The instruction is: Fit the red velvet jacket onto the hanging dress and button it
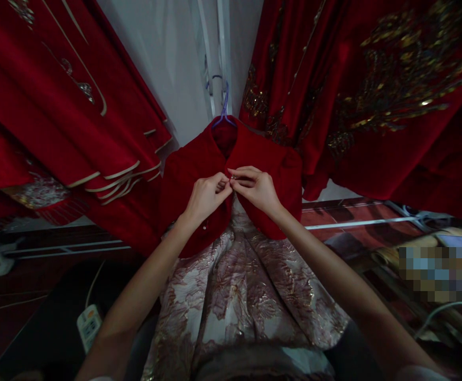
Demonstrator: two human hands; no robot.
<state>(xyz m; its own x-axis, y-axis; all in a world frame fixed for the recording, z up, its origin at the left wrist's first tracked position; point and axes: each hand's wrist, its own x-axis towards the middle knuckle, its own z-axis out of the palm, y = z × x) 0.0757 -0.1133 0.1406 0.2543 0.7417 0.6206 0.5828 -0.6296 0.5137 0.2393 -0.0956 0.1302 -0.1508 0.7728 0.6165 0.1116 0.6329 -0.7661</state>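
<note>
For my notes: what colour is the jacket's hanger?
Blue; the hanger in the jacket shows best in the head view.

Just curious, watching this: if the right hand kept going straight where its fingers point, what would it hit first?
Most likely the left hand: the right hand points sideways at its fingertips, both pinching the red jacket at its front opening. Depth there is hard to judge.

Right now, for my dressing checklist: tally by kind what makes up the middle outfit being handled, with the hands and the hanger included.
hands: 2 (left hand, right hand, both pinching the jacket front)
red jacket: 1
brocade skirt: 1
blue hanger: 1
Total: 5
</note>
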